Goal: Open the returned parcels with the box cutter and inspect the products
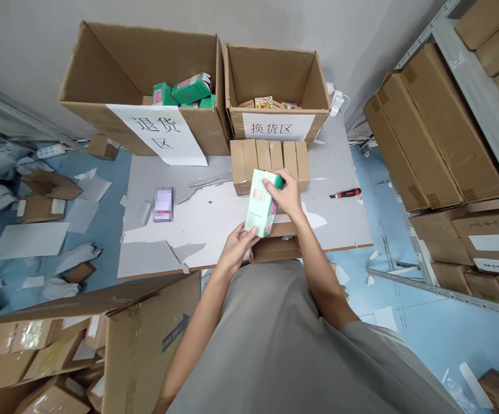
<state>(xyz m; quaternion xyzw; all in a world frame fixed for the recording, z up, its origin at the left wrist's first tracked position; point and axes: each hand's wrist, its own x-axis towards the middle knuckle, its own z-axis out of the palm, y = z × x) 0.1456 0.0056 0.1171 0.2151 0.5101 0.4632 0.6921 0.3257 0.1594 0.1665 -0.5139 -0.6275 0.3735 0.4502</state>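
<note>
A green and white product box (260, 201) is held tilted above the table between both hands. My left hand (237, 244) pinches its lower left corner, and my right hand (287, 192) grips the upper right side with the thumb on its front face. Below the box, an open cardboard carton (277, 249) sits at the table's front edge against my body; little of its inside shows. Just behind the product box stands a row of small brown cartons (269, 155), partly covered by it.
Two large labelled cardboard boxes stand at the back: the left box (139, 129) holds green boxes, the right box (318, 123) colourful ones. A utility knife (345, 194) and a blurred-out phone-like item (163, 204) lie on the table (146, 253). Shelving (450, 52) stands right; a parcel-filled carton (150, 339) stands left.
</note>
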